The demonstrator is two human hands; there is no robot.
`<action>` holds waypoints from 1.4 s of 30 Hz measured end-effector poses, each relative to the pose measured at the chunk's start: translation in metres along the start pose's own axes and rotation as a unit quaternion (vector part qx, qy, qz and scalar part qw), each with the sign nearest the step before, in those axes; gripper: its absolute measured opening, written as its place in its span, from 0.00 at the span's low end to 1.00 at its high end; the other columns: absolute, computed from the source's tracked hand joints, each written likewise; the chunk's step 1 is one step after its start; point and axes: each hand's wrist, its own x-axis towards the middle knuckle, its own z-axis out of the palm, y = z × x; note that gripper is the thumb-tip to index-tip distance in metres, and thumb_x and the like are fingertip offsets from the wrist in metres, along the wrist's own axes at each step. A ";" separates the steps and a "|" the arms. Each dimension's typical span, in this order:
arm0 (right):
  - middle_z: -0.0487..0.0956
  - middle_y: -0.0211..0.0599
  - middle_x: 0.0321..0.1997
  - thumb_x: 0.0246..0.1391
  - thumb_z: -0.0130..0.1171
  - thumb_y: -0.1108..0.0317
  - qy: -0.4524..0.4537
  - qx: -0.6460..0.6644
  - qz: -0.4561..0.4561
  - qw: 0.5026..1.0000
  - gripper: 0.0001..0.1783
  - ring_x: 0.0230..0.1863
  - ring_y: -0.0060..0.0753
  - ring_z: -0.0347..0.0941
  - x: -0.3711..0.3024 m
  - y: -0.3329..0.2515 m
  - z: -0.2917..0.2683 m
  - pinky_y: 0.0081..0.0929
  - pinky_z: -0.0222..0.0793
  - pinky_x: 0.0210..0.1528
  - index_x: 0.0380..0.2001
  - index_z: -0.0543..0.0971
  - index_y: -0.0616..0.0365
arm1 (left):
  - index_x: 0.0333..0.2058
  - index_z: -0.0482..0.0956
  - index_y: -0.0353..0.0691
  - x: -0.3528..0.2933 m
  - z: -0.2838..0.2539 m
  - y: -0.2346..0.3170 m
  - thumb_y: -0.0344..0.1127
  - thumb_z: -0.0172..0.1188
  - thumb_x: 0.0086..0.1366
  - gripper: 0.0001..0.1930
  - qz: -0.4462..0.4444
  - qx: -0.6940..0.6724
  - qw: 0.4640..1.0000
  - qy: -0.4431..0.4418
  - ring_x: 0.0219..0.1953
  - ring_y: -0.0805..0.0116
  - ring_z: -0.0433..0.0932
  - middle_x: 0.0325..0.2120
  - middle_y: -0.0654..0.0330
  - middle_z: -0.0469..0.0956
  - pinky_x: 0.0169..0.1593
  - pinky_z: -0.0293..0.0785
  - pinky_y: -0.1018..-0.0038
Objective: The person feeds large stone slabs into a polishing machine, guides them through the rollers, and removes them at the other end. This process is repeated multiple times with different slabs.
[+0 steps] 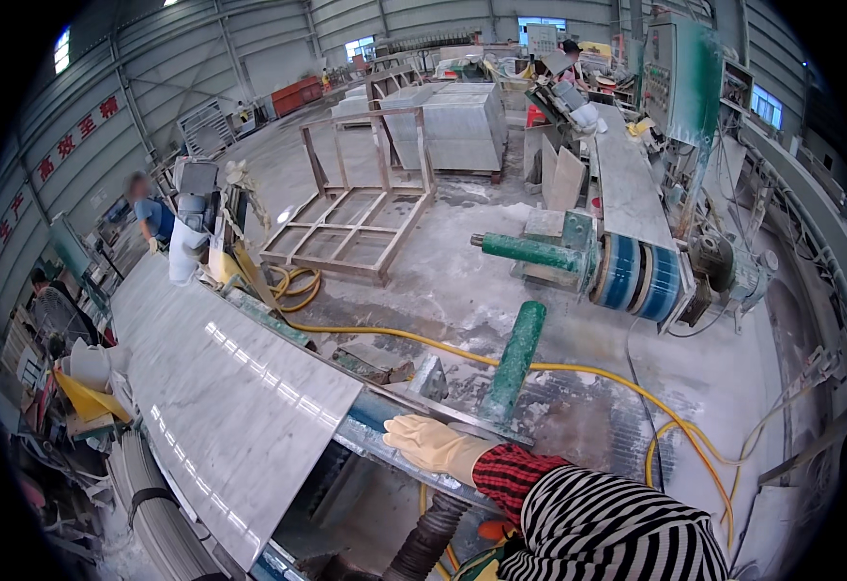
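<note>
My right hand (pixel 435 448), in a cream rubber glove, reaches leftward across the blue metal edge (pixel 370 412) of the machine bed. Its fingers are stretched out and seem to rest on that edge, holding nothing. A red-and-black cuff and a striped sleeve (pixel 617 518) cover the arm. Just left of the fingertips lies a polished grey-white stone slab (pixel 240 397), its near end short of the hand. A green roller (pixel 515 353) stands out from the bed beyond my wrist. Below the hand hangs a dark ribbed hose (pixel 430 537). My left hand is out of the picture.
A yellow hose (pixel 598 370) snakes over the wet, dusty floor. Right of it stands a belt machine with blue rollers (pixel 641 276). A rusty metal rack (pixel 356 228) and stacked slabs (pixel 457 126) stand farther off. A person in blue (pixel 155 215) is at far left.
</note>
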 end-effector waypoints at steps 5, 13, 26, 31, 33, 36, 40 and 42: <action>0.76 0.53 0.64 0.55 0.61 0.74 0.061 -0.021 -0.043 0.997 0.23 0.64 0.59 0.73 -0.001 -0.004 0.003 0.48 0.69 0.69 0.56 0.77 0.58 | 0.61 0.82 0.35 -0.004 -0.006 -0.003 0.40 0.57 0.78 0.20 0.017 0.031 0.999 0.018 0.66 0.34 0.72 0.62 0.36 0.76 0.76 0.57 0.45; 0.77 0.53 0.66 0.56 0.62 0.73 0.062 -0.012 -0.034 0.997 0.23 0.66 0.60 0.72 -0.005 -0.003 0.009 0.49 0.69 0.70 0.57 0.78 0.56 | 0.62 0.81 0.37 -0.009 0.001 -0.005 0.41 0.56 0.78 0.21 0.021 0.015 0.999 0.041 0.67 0.34 0.71 0.63 0.35 0.76 0.74 0.60 0.45; 0.77 0.58 0.65 0.57 0.61 0.74 0.042 0.005 -0.025 0.999 0.23 0.66 0.63 0.73 -0.007 -0.008 0.000 0.49 0.69 0.71 0.57 0.78 0.59 | 0.65 0.79 0.38 -0.022 0.022 -0.024 0.45 0.54 0.79 0.24 -0.009 -0.040 0.998 0.047 0.68 0.32 0.69 0.65 0.33 0.74 0.74 0.60 0.45; 0.77 0.57 0.64 0.57 0.61 0.74 0.049 0.002 -0.028 0.998 0.23 0.64 0.63 0.73 -0.007 -0.008 0.000 0.50 0.70 0.69 0.58 0.77 0.58 | 0.64 0.80 0.39 -0.029 0.031 -0.031 0.45 0.54 0.80 0.23 -0.079 -0.193 0.976 0.064 0.69 0.33 0.69 0.65 0.34 0.74 0.74 0.60 0.45; 0.77 0.56 0.63 0.57 0.61 0.74 0.061 0.000 -0.035 0.998 0.23 0.63 0.63 0.74 -0.007 -0.009 0.001 0.50 0.71 0.68 0.57 0.77 0.58 | 0.65 0.80 0.39 -0.030 0.029 -0.031 0.45 0.54 0.80 0.23 -0.056 -0.133 0.988 0.055 0.69 0.33 0.69 0.65 0.34 0.74 0.74 0.60 0.45; 0.77 0.56 0.63 0.56 0.61 0.74 0.055 0.001 -0.034 0.998 0.23 0.62 0.63 0.74 -0.009 -0.008 -0.002 0.50 0.71 0.67 0.57 0.78 0.58 | 0.65 0.79 0.39 -0.024 0.021 -0.022 0.45 0.53 0.80 0.23 -0.023 -0.060 0.997 0.043 0.69 0.33 0.69 0.65 0.34 0.74 0.74 0.60 0.45; 0.77 0.56 0.63 0.56 0.61 0.75 0.061 0.003 -0.040 0.997 0.24 0.63 0.63 0.74 -0.010 -0.009 -0.003 0.50 0.71 0.68 0.57 0.78 0.58 | 0.65 0.79 0.39 -0.026 0.015 -0.016 0.45 0.53 0.80 0.23 -0.013 -0.033 0.999 0.041 0.69 0.33 0.68 0.65 0.34 0.74 0.74 0.59 0.45; 0.77 0.57 0.64 0.56 0.61 0.75 0.052 -0.001 -0.033 0.998 0.24 0.63 0.63 0.74 -0.012 -0.009 -0.003 0.49 0.71 0.68 0.57 0.78 0.58 | 0.65 0.79 0.39 -0.027 0.012 -0.016 0.45 0.53 0.80 0.23 -0.011 -0.027 0.999 0.041 0.69 0.33 0.68 0.65 0.34 0.74 0.74 0.59 0.45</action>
